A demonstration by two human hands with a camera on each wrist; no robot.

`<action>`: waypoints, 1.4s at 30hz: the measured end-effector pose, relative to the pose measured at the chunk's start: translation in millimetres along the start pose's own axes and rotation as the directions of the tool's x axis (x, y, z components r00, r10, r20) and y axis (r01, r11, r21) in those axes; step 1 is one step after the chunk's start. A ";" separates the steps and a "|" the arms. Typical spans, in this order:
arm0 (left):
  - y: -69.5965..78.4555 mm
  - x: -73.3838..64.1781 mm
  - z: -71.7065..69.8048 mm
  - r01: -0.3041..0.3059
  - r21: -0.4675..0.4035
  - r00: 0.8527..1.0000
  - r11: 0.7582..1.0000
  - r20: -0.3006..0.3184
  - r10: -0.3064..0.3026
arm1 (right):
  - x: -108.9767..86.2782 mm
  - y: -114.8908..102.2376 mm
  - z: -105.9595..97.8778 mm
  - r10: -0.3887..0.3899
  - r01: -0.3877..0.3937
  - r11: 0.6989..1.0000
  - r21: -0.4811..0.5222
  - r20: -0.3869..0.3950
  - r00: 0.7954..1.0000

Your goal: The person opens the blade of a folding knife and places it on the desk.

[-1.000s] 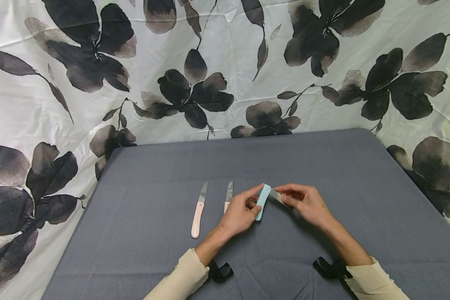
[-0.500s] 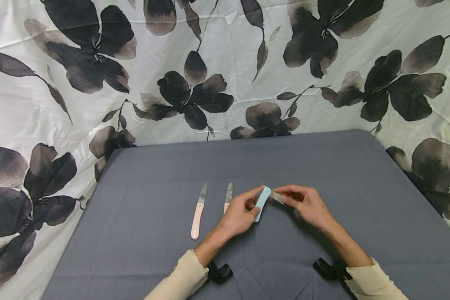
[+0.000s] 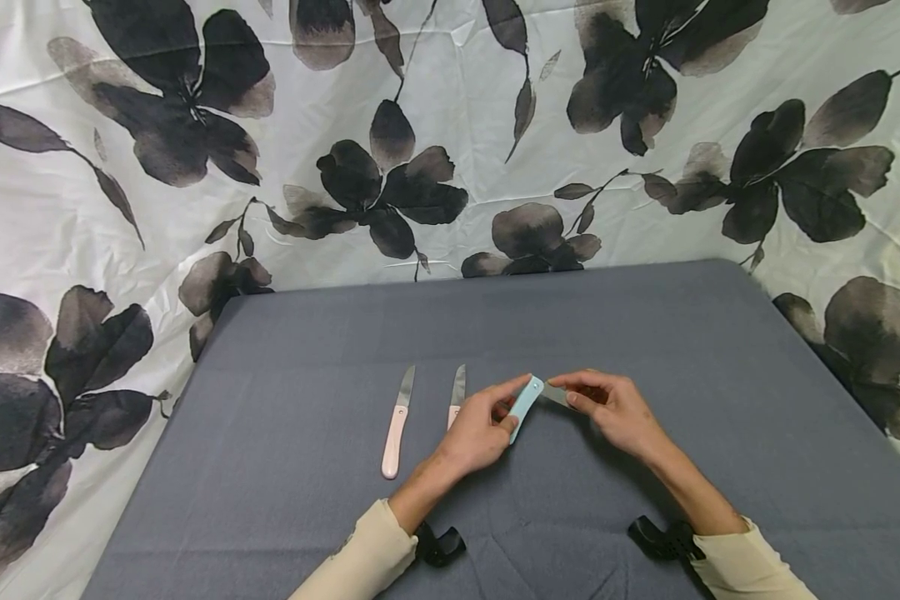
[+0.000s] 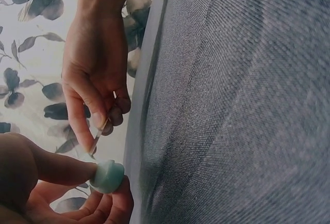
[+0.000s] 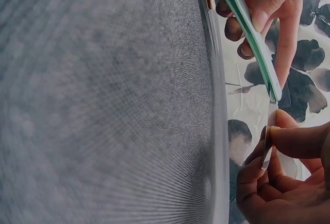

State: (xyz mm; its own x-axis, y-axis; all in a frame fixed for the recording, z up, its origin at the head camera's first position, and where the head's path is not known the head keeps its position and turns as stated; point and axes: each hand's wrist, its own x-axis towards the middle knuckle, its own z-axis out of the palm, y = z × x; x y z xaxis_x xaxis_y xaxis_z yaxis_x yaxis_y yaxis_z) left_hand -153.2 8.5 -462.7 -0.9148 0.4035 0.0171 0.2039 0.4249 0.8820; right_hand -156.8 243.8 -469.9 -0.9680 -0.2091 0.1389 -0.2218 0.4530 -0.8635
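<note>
A folding knife with a light blue handle (image 3: 526, 408) is held above the table between both hands, its blade (image 3: 554, 393) angled out from the handle. My left hand (image 3: 474, 429) grips the handle between thumb and fingers. The blade is pinched between the thumb and fingers of my right hand (image 3: 613, 410). In the right wrist view the slot along the handle (image 5: 256, 46) shows, with the blade (image 5: 268, 136) leaving its end. Just left of my left hand lies a pink-handled knife (image 3: 458, 387), its handle mostly hidden behind that hand. Farther left is another pink-handled knife (image 3: 395, 433), unfolded.
The table (image 3: 285, 467) has a grey cloth cover. Behind it hangs a white curtain (image 3: 495, 183) with dark flowers. Black straps with curved mounts (image 3: 441, 547) sit at both wrists, below the cream sleeves (image 3: 367, 550).
The blue handle has tilted slightly and its top end has shifted a little to the right. Both hands stay nearly in place, and the two pink-handled knives have not moved.
</note>
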 end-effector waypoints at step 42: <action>1.5 2.7 -3.2 0.007 0.094 0.998 0.996 0.059 -0.013 | 2.1 5.5 -10.8 -0.072 0.076 0.995 -0.071 0.050 0.996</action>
State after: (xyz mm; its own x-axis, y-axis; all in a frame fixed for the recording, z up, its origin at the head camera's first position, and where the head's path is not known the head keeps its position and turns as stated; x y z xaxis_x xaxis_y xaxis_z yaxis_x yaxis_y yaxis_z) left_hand -156.5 7.6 -459.8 -0.8953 0.4448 -0.0220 0.2289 0.5020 0.8340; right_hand -161.3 255.2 -469.2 -0.9424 -0.2841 0.1765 -0.3021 0.4963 -0.8139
